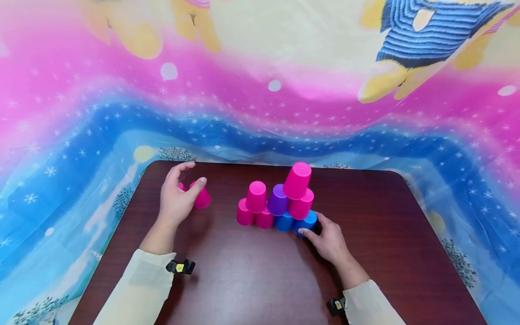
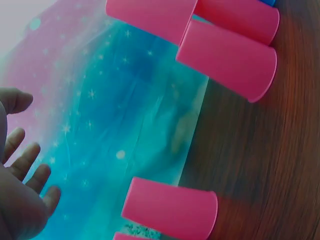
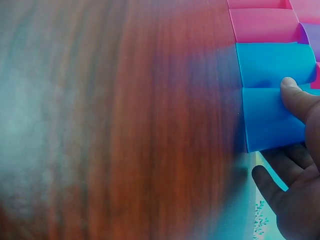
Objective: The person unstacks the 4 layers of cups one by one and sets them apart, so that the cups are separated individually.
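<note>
Upside-down plastic cups form a stack on the table. Its bottom row has two pink cups (image 1: 245,213) on the left, then a blue cup (image 1: 283,222) and another blue cup (image 3: 272,120) at the right end. Above them stand a pink cup (image 1: 256,197), a purple cup (image 1: 278,201) and a further pink cup (image 1: 301,206), with one pink cup (image 1: 297,181) on top. My right hand (image 1: 330,239) grips the end blue cup between thumb and fingers. Left of the stack, my left hand (image 1: 176,196) hovers with loose fingers by a separate pink cup (image 1: 202,198), holding nothing.
Another pink cup (image 1: 181,185) is mostly hidden behind the left hand. The dark wooden table (image 1: 235,275) has its far edge just behind the cups. A patterned cloth (image 1: 243,108) hangs around the table.
</note>
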The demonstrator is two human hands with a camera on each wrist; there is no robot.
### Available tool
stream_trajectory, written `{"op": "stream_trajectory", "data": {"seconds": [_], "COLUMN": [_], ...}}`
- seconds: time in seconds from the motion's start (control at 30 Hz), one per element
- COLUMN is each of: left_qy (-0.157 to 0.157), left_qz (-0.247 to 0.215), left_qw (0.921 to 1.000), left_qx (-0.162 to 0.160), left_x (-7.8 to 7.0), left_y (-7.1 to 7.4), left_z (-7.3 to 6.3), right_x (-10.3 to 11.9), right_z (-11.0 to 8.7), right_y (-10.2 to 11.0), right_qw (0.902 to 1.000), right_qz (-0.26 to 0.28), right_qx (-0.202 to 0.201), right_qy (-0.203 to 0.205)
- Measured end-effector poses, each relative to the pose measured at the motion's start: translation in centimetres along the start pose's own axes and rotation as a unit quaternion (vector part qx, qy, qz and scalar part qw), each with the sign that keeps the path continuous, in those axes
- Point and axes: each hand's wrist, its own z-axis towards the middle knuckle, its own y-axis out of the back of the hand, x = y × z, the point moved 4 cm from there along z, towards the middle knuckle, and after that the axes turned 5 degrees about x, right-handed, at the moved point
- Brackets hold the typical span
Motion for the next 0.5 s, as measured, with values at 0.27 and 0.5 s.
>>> {"op": "stream_trajectory", "data": {"seconds": [0.27,0.5], "left_qy": [-0.033,-0.059], "left_qz": [-0.047,-0.067], "left_qw": [0.9961,0.9900], "left_qx": [0.067,0.109], "left_x": [-1.4,-2.9], "left_y": [-2.4,-4.6], "left_z": [-0.2,-0.1], "right_x": [0.2,0.2], "right_z": [0.0,0.0], "right_y": [0.0,0.1], "right_qw": [1.0000,1.0000], "right_qz": [0.002,-0.002], "right_qx": [0.001,0.001], "right_qy": [0.002,0.003]}}
